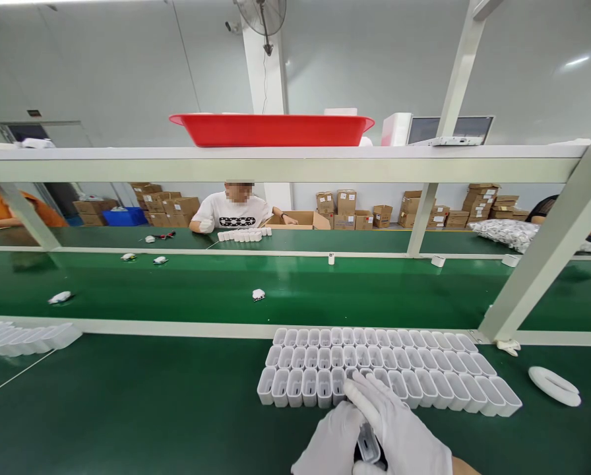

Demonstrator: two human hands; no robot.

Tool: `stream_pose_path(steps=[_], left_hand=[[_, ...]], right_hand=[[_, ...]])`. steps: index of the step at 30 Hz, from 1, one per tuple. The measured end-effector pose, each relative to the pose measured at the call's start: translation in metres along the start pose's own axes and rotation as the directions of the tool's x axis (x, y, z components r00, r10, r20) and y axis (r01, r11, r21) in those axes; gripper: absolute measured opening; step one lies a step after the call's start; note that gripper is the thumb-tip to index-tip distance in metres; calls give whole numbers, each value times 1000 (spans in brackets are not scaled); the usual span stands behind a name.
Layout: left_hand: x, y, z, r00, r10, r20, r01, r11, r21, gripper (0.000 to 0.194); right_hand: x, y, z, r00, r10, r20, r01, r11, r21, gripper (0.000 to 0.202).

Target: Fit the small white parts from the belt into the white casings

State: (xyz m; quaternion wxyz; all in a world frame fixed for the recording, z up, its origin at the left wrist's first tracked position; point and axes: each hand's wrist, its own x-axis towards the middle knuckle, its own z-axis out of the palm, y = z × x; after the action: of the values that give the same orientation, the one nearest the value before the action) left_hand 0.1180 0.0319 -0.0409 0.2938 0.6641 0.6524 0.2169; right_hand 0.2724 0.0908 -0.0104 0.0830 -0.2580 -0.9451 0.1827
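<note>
My left hand (331, 441) and my right hand (404, 425), both in white gloves, meet close together at the front of the bench. Between them sits a small pale plastic case (369, 445), open-topped with a dark slot inside; something dark shows beside it. Fingers of both hands are closed around this case, and the gloves hide much of it. Just beyond my fingertips stand three rows of white open-topped plastic cases (324, 386), packed side by side. My right hand covers part of the nearest row.
A green conveyor belt (177, 284) runs behind the bench, carrying small white parts (258, 295). A slanted white post (537, 251) rises at right near a white ring-shaped item (554, 386). Overhead, a shelf holds a red tray (276, 130). A co-worker (233, 210) sits opposite.
</note>
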Motion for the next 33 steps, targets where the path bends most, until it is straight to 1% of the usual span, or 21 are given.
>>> stream_pose_path(steps=[3,5,7,10,12,14,17,21,24,25,28,29,32,33], left_hand=[[-1,0,-1,1000,-5,2,5,1000,-3,46],[-2,0,-1,1000,10,-6,-11,1000,-19,46],[-2,0,-2,1000,16,13,-16,1000,-14,46],[-2,1,-3,999,13,32,-13,1000,12,48],[-2,2,-5,999,27,26,-27,1000,9,48],[-2,4,-8,998,28,57,-29,1000,9,49],[-3,9,-13,994,-7,112,4,1000,28,52],[-3,11,-16,996,23,81,-25,1000,18,49],[-3,8,-13,995,9,103,-11,1000,24,49],[-3,7,-12,996,5,92,-8,1000,23,50],[-2,4,-8,999,14,36,-14,1000,9,50],[-2,3,-7,999,11,35,-11,1000,11,49],[-1,2,-6,996,-23,84,19,999,49,50],[-1,2,-6,996,-14,85,10,999,54,51]], right_hand=[[0,0,1,1000,17,-9,-17,1000,1,84],[0,-1,2,999,34,8,-34,999,8,84],[-1,-2,4,999,43,8,-43,999,-9,84],[-2,-1,6,998,34,-52,-36,999,-37,84],[-3,0,8,996,-8,-92,6,1000,-21,83],[-3,1,10,993,-33,-109,31,999,-14,82],[-3,1,11,991,11,-130,-15,999,-37,81],[-4,0,12,988,-38,-151,35,999,-19,82],[-4,0,13,983,5,-183,-10,1000,-23,81],[-5,1,12,984,1,-180,-6,1000,-25,81],[-4,2,8,984,-75,-159,72,997,-21,80],[-3,2,6,984,-88,-155,86,996,-21,79],[-2,-1,2,992,-49,-115,46,998,-34,78],[-2,-3,1,994,-26,-102,22,999,-43,78]])
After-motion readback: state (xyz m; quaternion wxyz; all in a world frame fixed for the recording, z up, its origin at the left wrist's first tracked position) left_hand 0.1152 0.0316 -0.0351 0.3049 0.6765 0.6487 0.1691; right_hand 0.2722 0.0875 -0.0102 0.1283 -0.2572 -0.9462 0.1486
